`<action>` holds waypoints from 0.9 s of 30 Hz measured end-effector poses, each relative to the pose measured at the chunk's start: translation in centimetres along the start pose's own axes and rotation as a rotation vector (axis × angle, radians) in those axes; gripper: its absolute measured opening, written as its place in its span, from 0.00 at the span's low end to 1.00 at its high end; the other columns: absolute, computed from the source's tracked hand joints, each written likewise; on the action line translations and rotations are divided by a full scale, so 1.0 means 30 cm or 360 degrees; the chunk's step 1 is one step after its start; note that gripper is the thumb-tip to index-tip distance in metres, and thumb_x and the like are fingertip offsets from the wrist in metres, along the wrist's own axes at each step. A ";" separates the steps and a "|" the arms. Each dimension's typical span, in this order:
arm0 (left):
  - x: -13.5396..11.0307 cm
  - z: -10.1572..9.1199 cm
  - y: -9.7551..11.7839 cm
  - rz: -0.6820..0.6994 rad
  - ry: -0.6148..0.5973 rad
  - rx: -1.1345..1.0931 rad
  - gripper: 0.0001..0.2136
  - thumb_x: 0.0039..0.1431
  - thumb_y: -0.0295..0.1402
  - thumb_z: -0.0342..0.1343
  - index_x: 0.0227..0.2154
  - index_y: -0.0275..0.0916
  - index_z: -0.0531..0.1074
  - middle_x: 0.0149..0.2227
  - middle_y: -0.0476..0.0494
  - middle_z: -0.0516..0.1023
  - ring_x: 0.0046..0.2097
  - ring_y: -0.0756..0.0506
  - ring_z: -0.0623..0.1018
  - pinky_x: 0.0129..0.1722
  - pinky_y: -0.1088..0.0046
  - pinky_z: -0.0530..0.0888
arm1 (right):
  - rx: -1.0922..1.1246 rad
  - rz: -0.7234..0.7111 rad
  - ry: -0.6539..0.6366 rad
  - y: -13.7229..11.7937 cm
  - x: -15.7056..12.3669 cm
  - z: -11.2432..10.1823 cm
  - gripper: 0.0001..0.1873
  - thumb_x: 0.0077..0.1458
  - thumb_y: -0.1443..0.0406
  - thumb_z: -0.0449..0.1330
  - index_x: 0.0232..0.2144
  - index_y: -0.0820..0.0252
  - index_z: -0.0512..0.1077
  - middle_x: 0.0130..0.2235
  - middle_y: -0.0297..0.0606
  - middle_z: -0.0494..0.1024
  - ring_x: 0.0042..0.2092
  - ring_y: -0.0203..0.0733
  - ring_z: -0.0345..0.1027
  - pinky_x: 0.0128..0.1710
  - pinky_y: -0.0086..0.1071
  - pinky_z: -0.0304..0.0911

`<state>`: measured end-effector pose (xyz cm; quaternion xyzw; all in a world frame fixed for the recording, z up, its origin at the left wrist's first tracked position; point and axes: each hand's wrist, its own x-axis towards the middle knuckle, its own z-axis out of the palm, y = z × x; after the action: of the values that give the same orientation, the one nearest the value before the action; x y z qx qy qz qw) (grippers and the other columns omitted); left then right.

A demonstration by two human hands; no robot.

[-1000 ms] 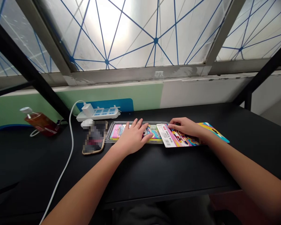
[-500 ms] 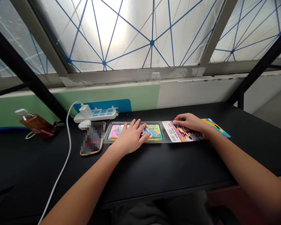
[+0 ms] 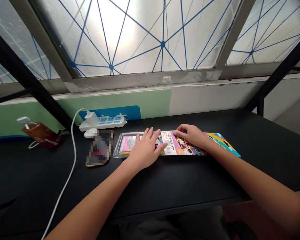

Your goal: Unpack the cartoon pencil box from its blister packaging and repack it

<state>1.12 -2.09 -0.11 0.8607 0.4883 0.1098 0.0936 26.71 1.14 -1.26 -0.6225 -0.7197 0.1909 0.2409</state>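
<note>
The left hand (image 3: 145, 149) lies open, palm down, on the clear pencil-box tray (image 3: 125, 145) on the black tabletop (image 3: 180, 180). The right hand (image 3: 193, 136), also open, rests its fingertips on the colourful backing card (image 3: 222, 141) marked PENCIL BOX, which overlaps the tray's right end. A phone (image 3: 99, 151) lies just left of the tray.

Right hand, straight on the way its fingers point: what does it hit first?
Probably the left hand, resting on the clear pack. The right hand lies on the printed card with fingers pointing left, and only the card's white end separates the two.
</note>
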 end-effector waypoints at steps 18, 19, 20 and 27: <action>0.002 -0.050 -0.052 0.0038 0.0737 -0.1274 0.34 0.68 0.61 0.34 0.69 0.48 0.52 0.70 0.38 0.60 0.70 0.37 0.61 0.67 0.54 0.57 | -0.0014 0.0083 -0.0184 0.078 -0.001 -0.107 0.25 0.50 0.41 0.63 0.33 0.55 0.78 0.35 0.37 0.82 0.36 0.45 0.73 0.34 0.35 0.64; 0.011 -0.050 -0.072 -0.0004 0.0808 -0.1338 0.35 0.67 0.62 0.34 0.69 0.48 0.52 0.69 0.37 0.61 0.69 0.37 0.62 0.67 0.54 0.57 | -0.0014 0.0100 -0.0208 0.095 0.000 -0.122 0.26 0.50 0.40 0.62 0.33 0.55 0.78 0.35 0.36 0.82 0.36 0.46 0.73 0.34 0.35 0.64; 0.021 -0.047 -0.091 -0.0060 0.0863 -0.1406 0.35 0.66 0.63 0.33 0.69 0.48 0.53 0.68 0.37 0.63 0.69 0.37 0.63 0.67 0.54 0.57 | -0.0011 0.0120 -0.0232 0.111 0.000 -0.135 0.26 0.50 0.40 0.62 0.34 0.55 0.78 0.35 0.37 0.82 0.36 0.46 0.74 0.34 0.35 0.64; 0.064 0.027 -0.120 -0.0231 0.0812 -0.1982 0.40 0.62 0.67 0.32 0.68 0.47 0.53 0.70 0.35 0.60 0.71 0.39 0.59 0.69 0.55 0.53 | -0.0020 0.0081 -0.0207 0.173 0.005 -0.157 0.30 0.49 0.40 0.62 0.44 0.54 0.77 0.42 0.41 0.82 0.44 0.51 0.76 0.44 0.39 0.70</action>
<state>-0.65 1.34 -1.66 0.5584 0.3972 0.5639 0.4610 33.61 1.97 -0.41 -0.6284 -0.7189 0.2325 0.1849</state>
